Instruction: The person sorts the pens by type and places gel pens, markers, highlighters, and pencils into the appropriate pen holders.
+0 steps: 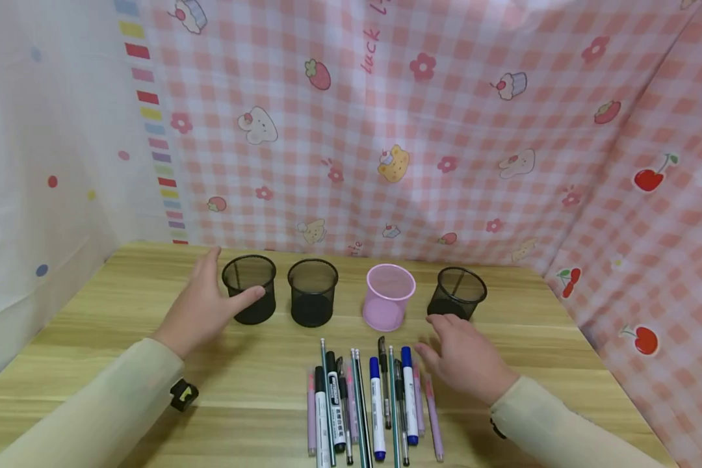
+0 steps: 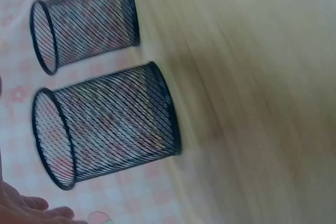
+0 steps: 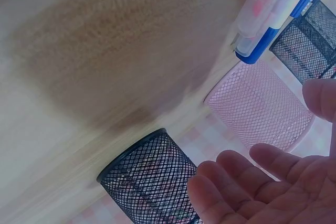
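My left hand (image 1: pixel 201 305) reaches beside the leftmost black mesh pen cup (image 1: pixel 254 311), fingers spread and thumb across its front in the head view. The left wrist view shows this cup (image 2: pixel 110 124) with a gap to my fingers (image 2: pixel 34 203). My right hand (image 1: pixel 468 354) hovers before the rightmost black mesh cup (image 1: pixel 461 286), its fingers loosely extended and holding nothing. In the right wrist view the fingertips overlap the edge of that cup (image 3: pixel 149 177); contact is unclear. Between the hands stand another black mesh cup (image 1: pixel 312 305) and a pink mesh cup (image 1: pixel 385 312), both upright.
Across the front middle of the wooden table (image 1: pixel 240 416) lies a row of pens, pencils and markers, among them a blue-capped marker (image 1: pixel 377 403), a black-capped marker (image 1: pixel 320 416) and a pink-purple pen (image 1: pixel 434 422). A checked cloth (image 1: pixel 351 130) hangs behind the cups.
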`<move>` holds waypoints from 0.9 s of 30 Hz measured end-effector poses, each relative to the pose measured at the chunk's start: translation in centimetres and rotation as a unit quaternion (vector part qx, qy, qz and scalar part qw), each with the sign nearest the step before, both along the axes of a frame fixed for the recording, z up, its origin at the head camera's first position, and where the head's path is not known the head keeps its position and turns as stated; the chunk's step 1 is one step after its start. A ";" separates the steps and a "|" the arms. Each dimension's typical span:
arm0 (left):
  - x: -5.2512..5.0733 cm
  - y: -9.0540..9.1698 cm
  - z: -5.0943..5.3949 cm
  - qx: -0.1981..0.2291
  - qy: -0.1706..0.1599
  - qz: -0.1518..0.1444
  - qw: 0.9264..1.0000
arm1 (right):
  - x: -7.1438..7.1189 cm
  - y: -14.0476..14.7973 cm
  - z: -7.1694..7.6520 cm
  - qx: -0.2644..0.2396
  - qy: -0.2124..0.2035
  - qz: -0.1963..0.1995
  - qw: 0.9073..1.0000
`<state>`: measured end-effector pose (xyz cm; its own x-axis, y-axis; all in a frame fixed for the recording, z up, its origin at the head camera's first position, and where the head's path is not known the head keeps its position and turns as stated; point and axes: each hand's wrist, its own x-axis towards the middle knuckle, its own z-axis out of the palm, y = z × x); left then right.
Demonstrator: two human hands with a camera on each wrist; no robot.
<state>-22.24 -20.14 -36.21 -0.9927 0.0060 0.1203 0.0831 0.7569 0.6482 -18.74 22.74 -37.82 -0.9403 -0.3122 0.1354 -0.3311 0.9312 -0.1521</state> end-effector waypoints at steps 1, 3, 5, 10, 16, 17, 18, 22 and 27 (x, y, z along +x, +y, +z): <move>-0.3 -0.1 -0.2 0.005 -0.008 0.000 1.000 | 0.0 0.0 0.0 0.000 0.001 0.000 1.000; -1.0 -0.1 -0.5 0.008 -0.018 -0.003 1.000 | 0.0 0.1 -0.1 -0.002 0.002 -0.001 1.000; -1.6 -0.2 -0.9 0.011 -0.023 -0.006 1.000 | 0.1 0.1 -0.2 -0.005 0.001 0.000 1.000; -2.9 0.0 -1.7 0.019 -0.029 -0.004 0.999 | 0.2 0.2 -0.3 -0.006 0.003 0.004 1.000; -3.5 0.5 -2.3 0.031 -0.026 0.005 0.999 | 0.2 0.3 -0.4 -0.004 0.003 0.003 1.000; -3.5 0.5 -2.4 0.035 -0.025 0.006 0.999 | 0.2 0.3 -0.4 -0.003 0.002 0.003 1.000; -3.5 0.5 -2.4 0.040 -0.022 0.006 0.999 | 0.2 0.3 -0.5 -0.003 0.001 0.002 1.000; -3.5 0.6 -2.6 0.052 -0.019 0.005 0.998 | 0.2 0.3 -0.6 -0.003 -0.002 0.000 1.000; -3.6 0.6 -2.3 0.059 -0.034 0.005 0.998 | -0.5 0.3 -0.7 -0.011 -0.010 -0.005 1.000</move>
